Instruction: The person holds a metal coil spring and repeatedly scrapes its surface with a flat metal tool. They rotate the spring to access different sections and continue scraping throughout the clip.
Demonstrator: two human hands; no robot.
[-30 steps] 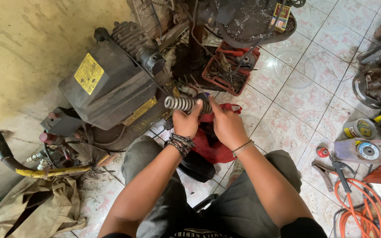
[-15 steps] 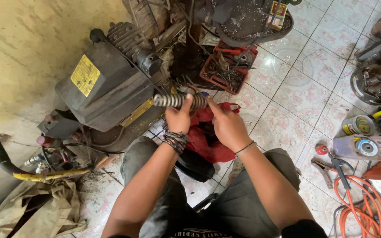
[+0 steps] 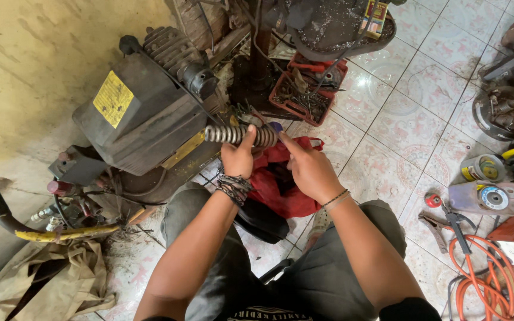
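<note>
Steel-grey coiled metal spring (image 3: 239, 135) sat clamped in the left hand (image 3: 238, 159) while the right hand (image 3: 307, 169), fingers loosely curled, steadied its right end; greasy coils risked slipping loose.

light: even daylight, bright | glare: glossy floor tiles (image 3: 429, 83) | shadows: soft | focus: sharp; edges bent — wide lens

yellow label (image 3: 113, 98) on grey machine (image 3: 150, 119)
</note>
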